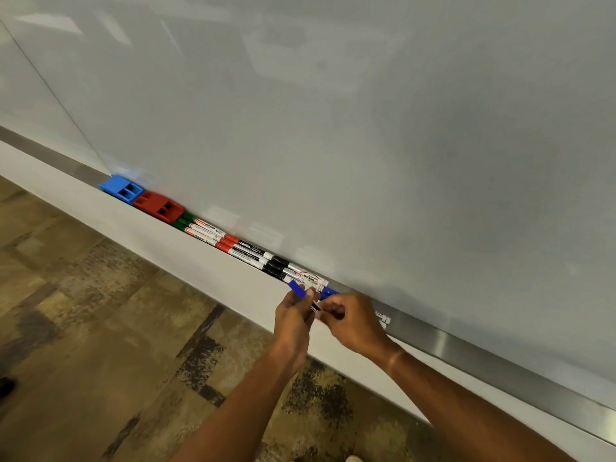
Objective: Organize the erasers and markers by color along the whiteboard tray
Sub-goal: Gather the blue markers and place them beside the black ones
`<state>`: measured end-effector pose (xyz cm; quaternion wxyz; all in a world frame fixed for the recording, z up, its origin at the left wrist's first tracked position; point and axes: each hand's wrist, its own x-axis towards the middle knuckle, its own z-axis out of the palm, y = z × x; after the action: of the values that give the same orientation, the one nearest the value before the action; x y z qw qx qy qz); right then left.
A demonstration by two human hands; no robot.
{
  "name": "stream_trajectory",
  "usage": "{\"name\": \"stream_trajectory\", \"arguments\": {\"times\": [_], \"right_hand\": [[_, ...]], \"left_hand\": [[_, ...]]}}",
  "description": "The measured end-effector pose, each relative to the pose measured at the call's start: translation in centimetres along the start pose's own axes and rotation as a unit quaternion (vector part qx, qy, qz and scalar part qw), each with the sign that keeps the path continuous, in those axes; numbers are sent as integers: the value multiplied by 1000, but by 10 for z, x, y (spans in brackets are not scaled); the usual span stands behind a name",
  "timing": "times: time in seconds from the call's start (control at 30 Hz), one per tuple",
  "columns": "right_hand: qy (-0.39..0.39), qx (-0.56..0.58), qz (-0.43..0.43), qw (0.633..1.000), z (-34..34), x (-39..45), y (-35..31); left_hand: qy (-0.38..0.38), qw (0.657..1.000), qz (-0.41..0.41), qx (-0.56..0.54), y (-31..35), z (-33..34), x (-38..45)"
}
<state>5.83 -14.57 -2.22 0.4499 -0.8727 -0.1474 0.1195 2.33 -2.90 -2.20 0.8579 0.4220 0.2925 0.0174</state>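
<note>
Along the metal whiteboard tray (466, 348) lie a blue eraser (121, 188), a red eraser (158, 206), green markers (182, 222), red markers (213, 235) and black markers (266, 261), in that order from the left. My left hand (295, 315) pinches a blue-capped marker (298, 290) just in front of the tray. My right hand (353, 321) meets it and grips the same marker's body. Another blue marker (328, 292) lies in the tray behind my fingers. White marker ends (382, 320) poke out right of my right hand.
The grey-white whiteboard (366, 128) fills the upper view. A white wall strip (166, 248) runs under the tray. Mottled brown flooring (100, 345) lies below. A dark object (6, 385) sits at the left edge.
</note>
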Motion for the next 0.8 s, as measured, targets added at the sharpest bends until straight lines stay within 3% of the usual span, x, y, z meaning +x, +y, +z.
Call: {"name": "stream_trajectory", "arguments": {"times": [0.1, 0.13, 0.2, 0.27, 0.47, 0.8], "right_hand": [[40, -80, 16, 996, -14, 8, 10], [42, -114, 20, 992, -19, 10, 15], [32, -184, 31, 982, -27, 13, 21], [36, -261, 36, 964, -32, 15, 22], [3, -425, 34, 905, -30, 13, 16], [-9, -457, 61, 888, -25, 10, 16]], "left_hand": [[10, 975, 77, 208, 1, -10, 0], [15, 941, 120, 315, 1, -15, 0], [15, 839, 211, 501, -1, -25, 1], [1, 777, 254, 576, -3, -31, 3], [-4, 771, 237, 592, -4, -34, 2], [-15, 780, 222, 586, 1, -38, 2]]}}
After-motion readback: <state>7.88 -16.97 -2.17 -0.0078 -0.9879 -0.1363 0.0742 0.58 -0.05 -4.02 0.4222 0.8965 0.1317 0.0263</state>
